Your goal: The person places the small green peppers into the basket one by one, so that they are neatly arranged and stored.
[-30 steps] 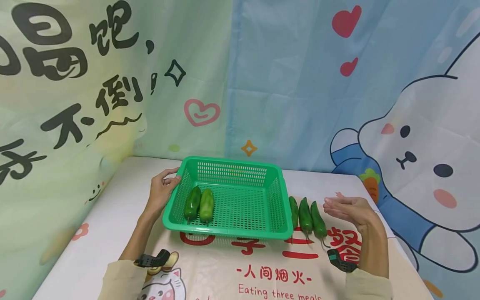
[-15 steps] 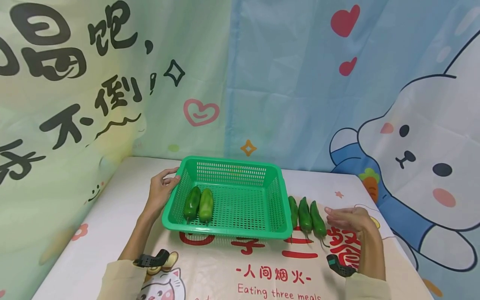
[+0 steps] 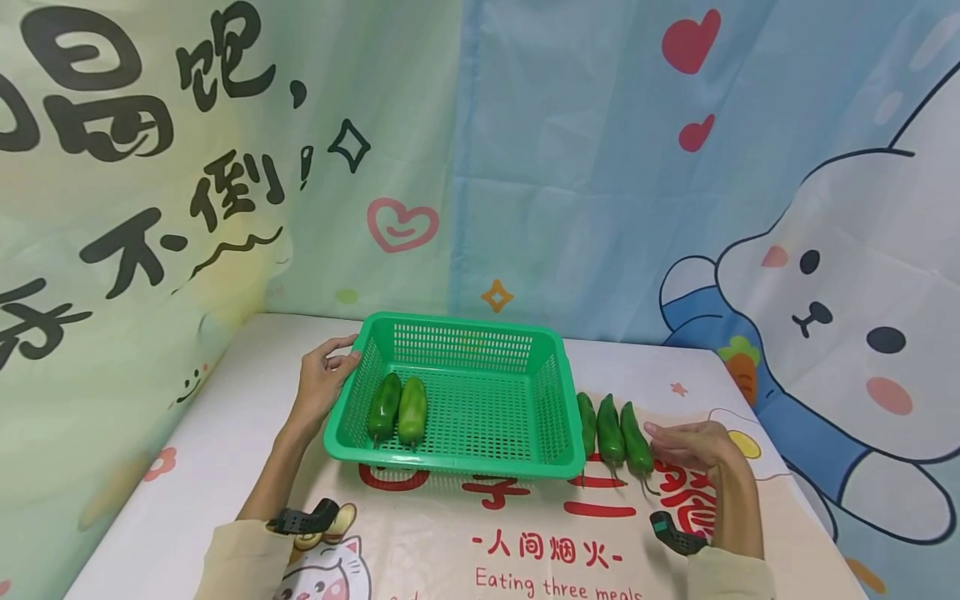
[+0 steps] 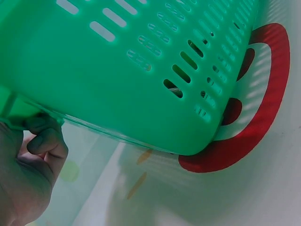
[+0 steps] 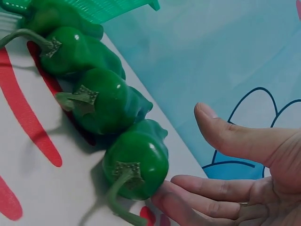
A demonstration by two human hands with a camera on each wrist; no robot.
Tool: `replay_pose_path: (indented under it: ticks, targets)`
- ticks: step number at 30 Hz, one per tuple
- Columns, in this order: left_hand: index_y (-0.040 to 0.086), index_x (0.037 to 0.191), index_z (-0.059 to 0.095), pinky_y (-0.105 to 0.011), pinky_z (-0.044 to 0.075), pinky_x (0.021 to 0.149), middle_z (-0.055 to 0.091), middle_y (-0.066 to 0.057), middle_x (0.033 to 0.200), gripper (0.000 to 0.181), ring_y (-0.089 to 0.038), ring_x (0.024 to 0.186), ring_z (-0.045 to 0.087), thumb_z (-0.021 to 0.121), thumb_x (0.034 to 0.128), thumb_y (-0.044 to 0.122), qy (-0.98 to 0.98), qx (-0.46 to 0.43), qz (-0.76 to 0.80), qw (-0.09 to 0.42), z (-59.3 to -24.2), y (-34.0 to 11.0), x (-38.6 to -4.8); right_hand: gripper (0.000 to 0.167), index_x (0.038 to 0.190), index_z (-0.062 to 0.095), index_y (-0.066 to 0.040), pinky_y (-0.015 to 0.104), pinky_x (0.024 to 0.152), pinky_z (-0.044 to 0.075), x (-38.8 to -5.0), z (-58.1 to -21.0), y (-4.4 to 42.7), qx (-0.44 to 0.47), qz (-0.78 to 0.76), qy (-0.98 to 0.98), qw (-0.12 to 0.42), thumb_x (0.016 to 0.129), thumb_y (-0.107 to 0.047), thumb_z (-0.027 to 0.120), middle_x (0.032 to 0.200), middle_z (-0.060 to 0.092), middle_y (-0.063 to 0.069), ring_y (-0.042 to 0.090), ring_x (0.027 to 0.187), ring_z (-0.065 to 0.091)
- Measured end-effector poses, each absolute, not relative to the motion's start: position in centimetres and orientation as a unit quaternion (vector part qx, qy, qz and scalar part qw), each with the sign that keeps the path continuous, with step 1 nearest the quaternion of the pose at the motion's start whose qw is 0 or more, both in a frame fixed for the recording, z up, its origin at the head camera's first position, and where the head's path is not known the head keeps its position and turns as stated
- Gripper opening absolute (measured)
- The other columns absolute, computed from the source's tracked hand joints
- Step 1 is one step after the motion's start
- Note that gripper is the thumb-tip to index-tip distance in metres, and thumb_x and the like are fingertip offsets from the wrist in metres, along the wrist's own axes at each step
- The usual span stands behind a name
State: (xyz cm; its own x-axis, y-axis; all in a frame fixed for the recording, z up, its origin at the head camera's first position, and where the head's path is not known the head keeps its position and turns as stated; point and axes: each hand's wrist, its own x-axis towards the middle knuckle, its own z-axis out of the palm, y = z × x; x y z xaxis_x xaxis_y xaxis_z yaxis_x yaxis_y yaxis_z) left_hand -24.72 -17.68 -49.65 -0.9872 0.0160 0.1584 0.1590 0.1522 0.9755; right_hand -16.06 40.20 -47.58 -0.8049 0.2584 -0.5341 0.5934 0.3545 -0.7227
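Note:
A green plastic basket (image 3: 480,467) stands mid-table, tilted toward me, with two green peppers (image 3: 412,411) lying at its left side. My left hand (image 3: 322,379) grips the basket's left rim; the left wrist view shows its thumb and curled fingers (image 4: 47,141) at the rim. Several more green peppers (image 3: 611,433) lie in a row right of the basket, the leftmost partly hidden by it. Beside the rightmost pepper (image 5: 136,162) my right hand (image 3: 693,446) holds nothing, thumb raised and fingers extended. Its fingertips lie against or very near that pepper; I cannot tell if they touch.
A printed cloth (image 3: 555,554) with red characters covers the table. A printed curtain (image 3: 562,167) hangs behind the table's back edge. The basket's right wall (image 3: 566,408) rises close beside the row of peppers.
My right hand has moved down and slightly left, closer to the rightmost pepper, and its thumb side has turned. My left hand, the basket and the peppers stay where they were.

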Motion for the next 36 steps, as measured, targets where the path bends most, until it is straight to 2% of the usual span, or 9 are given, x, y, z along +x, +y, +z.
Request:
replay_pose_path:
  ticks: [6,11,14,18,21,28,36]
  targets:
    - [-0.002,0.153,0.058,-0.021,0.065,0.064,0.077,-0.035,0.11,0.044,-0.004,0.071,0.076,0.06,0.1143,0.019,-0.758,-0.057,-0.647,0.054,-49.7,-17.7,-24.7,0.087,0.153,0.05,0.016,0.073,0.123,0.039,-16.4,-48.0,39.7,0.262,-0.498,0.808,0.173,0.102,-0.05,0.076,0.104,0.085,0.015,0.03,0.102,0.082]
    - [-0.002,0.152,0.059,-0.022,0.065,0.064,0.078,-0.034,0.109,0.043,-0.005,0.07,0.076,0.06,0.1141,0.019,-0.756,-0.056,-0.65,0.054,-49.8,-17.7,-24.7,0.088,0.149,0.051,0.02,0.064,0.121,0.049,-16.6,-48.0,39.1,0.256,-0.485,0.819,0.166,0.1,-0.047,0.08,0.103,0.084,0.016,0.025,0.095,0.082]
    - [-0.002,0.152,0.059,-0.022,0.065,0.064,0.078,-0.033,0.107,0.043,-0.006,0.07,0.076,0.061,0.114,0.019,-0.754,-0.056,-0.653,0.054,-49.8,-17.7,-24.8,0.09,0.146,0.053,0.022,0.062,0.118,0.053,-16.8,-48.0,38.8,0.259,-0.472,0.827,0.16,0.097,-0.046,0.083,0.106,0.081,0.019,0.028,0.097,0.081]
    - [-0.003,0.152,0.059,-0.023,0.065,0.063,0.078,-0.033,0.106,0.044,-0.007,0.07,0.077,0.061,0.114,0.019,-0.754,-0.058,-0.652,0.054,-49.8,-17.7,-24.8,0.094,0.142,0.054,0.025,0.063,0.117,0.053,-17.1,-48.1,38.4,0.273,-0.452,0.835,0.156,0.092,-0.047,0.089,0.114,0.075,0.029,0.042,0.111,0.075]
    - [-0.003,0.152,0.059,-0.023,0.065,0.063,0.079,-0.032,0.104,0.044,-0.008,0.069,0.077,0.061,0.1139,0.019,-0.754,-0.059,-0.652,0.054,-49.9,-17.7,-24.8,0.094,0.14,0.055,0.024,0.062,0.115,0.053,-17.2,-48.1,38.0,0.286,-0.434,0.84,0.153,0.09,-0.048,0.09,0.117,0.071,0.032,0.047,0.117,0.069]
    - [-0.002,0.152,0.058,-0.023,0.065,0.064,0.081,-0.024,0.101,0.044,-0.009,0.07,0.077,0.061,0.1138,0.02,-0.752,-0.054,-0.655,0.051,-49.8,-17.8,-24.8,0.084,0.138,0.058,0.02,0.06,0.112,0.055,-17.1,-47.9,37.0,0.3,-0.406,0.853,0.135,0.093,-0.044,0.088,0.119,0.068,0.034,0.046,0.118,0.064]
    - [-0.002,0.152,0.059,-0.023,0.065,0.064,0.081,-0.027,0.102,0.044,-0.009,0.071,0.077,0.062,0.1136,0.02,-0.755,-0.055,-0.651,0.055,-49.8,-17.8,-24.8,0.079,0.137,0.06,0.018,0.059,0.106,0.056,-17.3,-48.2,36.9,0.301,-0.396,0.857,0.131,0.092,-0.04,0.088,0.121,0.064,0.033,0.045,0.116,0.059]
